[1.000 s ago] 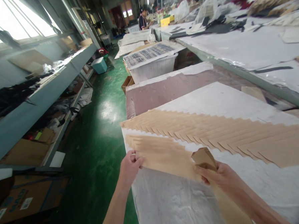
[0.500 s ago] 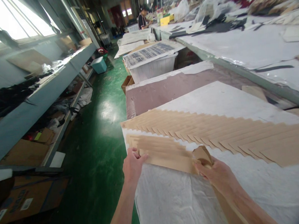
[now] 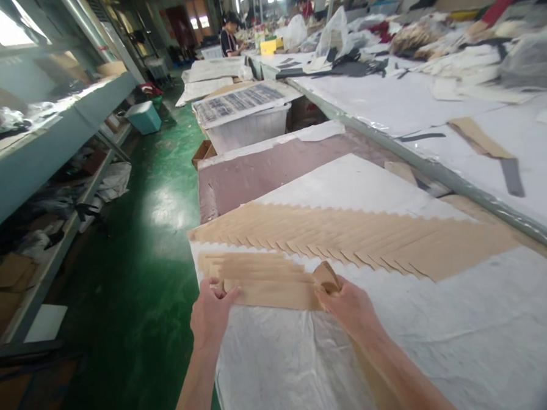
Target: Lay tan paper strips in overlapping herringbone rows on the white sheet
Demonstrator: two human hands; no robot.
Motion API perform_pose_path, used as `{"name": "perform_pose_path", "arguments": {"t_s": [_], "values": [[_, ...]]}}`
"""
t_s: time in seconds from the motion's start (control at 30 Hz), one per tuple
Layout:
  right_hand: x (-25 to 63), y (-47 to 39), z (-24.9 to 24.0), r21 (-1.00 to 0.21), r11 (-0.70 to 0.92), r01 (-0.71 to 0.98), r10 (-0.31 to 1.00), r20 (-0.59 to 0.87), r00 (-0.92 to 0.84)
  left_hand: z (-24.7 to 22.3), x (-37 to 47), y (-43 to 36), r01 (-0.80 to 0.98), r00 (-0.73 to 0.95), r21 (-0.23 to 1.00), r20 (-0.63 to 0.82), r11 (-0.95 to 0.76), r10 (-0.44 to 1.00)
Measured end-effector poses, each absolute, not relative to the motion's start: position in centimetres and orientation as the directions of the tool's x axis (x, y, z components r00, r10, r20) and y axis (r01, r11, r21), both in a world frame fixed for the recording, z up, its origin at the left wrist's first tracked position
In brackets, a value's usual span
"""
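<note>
A flat tan strip lies along the near edge of a short row of overlapping tan strips. My left hand pinches its left end between thumb and fingers. At the other end my right hand is closed round a curled bundle of tan strips, with its fingertips at the strip's right end. The bundle's tail hangs down beneath my right forearm, partly hidden. Behind both hands, a long fan of overlapping tan pieces slants across the white sheet.
A green floor aisle runs along the left, beside a cluttered shelf bench. Beyond my table stands a white bin with a board on top. A long worktable lies right. A person is far back.
The view has swung to the right, so the table and both hands appear further left. Both hands stay at the ends of the tan strip, with little other visible change.
</note>
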State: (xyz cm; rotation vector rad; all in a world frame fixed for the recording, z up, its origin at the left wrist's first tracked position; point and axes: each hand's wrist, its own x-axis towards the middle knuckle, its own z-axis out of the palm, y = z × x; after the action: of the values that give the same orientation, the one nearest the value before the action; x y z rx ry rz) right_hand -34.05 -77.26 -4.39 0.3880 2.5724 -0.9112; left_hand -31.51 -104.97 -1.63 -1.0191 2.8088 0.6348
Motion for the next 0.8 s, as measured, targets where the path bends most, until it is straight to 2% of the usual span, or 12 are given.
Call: {"name": "perform_pose_path", "arguments": {"t_s": [0.27, 0.47, 0.6, 0.7, 0.8], "values": [[-34.2, -76.9, -3.9, -0.586, 0.705, 0.400, 0.090, -0.485, -0.870, -1.7, -31.3, -105.0, -0.624, -0.779, 0.353, -0.214, 0.697, -0.589], [-34.2, -77.6, -4.2, -0.486, 0.785, 0.384, 0.140, -0.465, -0.874, -1.1, -31.3, -104.3, -0.638, -0.770, 0.302, -0.227, 0.709, -0.596], [-34.4, -77.8, -3.7, -0.393, 0.850, 0.350, 0.141, -0.470, -0.871, -0.3, -31.1, -103.4, -0.608, -0.791, 0.189, -0.228, 0.771, -0.568], [-34.8, -78.0, -3.3, -0.369, 0.877, 0.308, 0.108, -0.473, -0.874, 0.0, -30.8, -102.3, -0.546, -0.833, 0.043, -0.128, 0.837, -0.538], [-34.8, -78.2, -2.9, -0.349, 0.897, 0.272, 0.078, -0.480, -0.874, -0.3, -30.3, -101.2, -0.347, -0.937, -0.110, -0.008, 0.932, -0.349]]}}
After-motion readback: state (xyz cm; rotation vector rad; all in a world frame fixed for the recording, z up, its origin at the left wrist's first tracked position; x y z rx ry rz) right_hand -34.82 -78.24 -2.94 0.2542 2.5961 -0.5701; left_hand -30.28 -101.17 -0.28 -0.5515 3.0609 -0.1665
